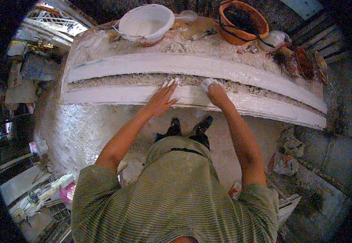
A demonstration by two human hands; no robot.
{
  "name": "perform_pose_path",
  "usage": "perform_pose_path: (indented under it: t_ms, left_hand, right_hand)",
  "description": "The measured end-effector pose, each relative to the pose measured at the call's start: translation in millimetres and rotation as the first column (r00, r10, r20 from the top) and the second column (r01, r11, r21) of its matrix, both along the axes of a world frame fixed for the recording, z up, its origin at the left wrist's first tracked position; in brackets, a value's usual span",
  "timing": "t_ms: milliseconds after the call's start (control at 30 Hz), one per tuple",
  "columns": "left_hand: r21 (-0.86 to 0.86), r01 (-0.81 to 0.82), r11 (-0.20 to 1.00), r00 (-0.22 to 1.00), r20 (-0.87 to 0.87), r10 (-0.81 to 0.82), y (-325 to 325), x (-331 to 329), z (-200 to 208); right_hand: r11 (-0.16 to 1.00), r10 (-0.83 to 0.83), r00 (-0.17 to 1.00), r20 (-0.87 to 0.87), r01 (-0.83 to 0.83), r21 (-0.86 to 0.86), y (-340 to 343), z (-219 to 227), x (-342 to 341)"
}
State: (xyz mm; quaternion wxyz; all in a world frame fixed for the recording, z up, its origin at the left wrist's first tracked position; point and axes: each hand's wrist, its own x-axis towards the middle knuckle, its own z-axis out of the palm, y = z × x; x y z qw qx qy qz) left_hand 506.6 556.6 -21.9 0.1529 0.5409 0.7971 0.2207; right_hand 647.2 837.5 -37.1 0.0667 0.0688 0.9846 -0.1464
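Two long white strips that look like wet plaster, a far strip [176, 65] and a near strip [119, 94], run across the workbench. Rough, fibrous material [131, 78] shows in the narrow gap between them. My left hand [162, 99] lies on the near strip with its fingers stretched out, their white-coated tips reaching the gap. Close by on the right, my right hand [214, 90] is closed, its whitened fingers bent down at the near strip's far edge. Whatever those fingers hold, if anything, is hidden.
At the bench's far side stand a white basin [145, 24] of pale liquid, a clear scoop [188, 15] and an orange tub [241, 39]. A plastic bag [276, 40] sits beside the tub. Crumpled bags [283, 164] lie on the floor at right.
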Motion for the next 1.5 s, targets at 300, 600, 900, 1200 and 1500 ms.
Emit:
perform_pose_path:
  t_ms: [300, 600, 900, 1200, 1500]
  left_hand:
    - [-0.037, 0.044, 0.998, 0.93, -0.363, -0.054, 41, -6, -11]
    - [-0.335, 0.103, 0.937, 0.958, -0.22, -0.184, 82, -34, -16]
    - [-0.237, 0.054, 0.97, 0.996, -0.059, -0.07, 45, -17, -2]
    - [-0.14, -0.021, 0.99, 0.991, -0.132, 0.002, -32, -31, -12]
    - [-0.187, 0.106, 0.977, 0.989, -0.085, -0.124, -57, -51, 24]
  right_hand:
    - [0.998, 0.051, 0.999, 0.014, -0.052, 0.026, -39, 11, 81]
    - [0.955, -0.263, 0.96, -0.098, 0.244, -0.17, -53, 5, 60]
    - [0.99, 0.031, 0.998, 0.048, -0.024, -0.137, -77, -10, 40]
    - [0.962, -0.274, 0.96, 0.057, 0.274, 0.008, -87, -18, 48]
    - [0.994, -0.01, 0.999, -0.051, 0.005, -0.105, -89, -3, 59]
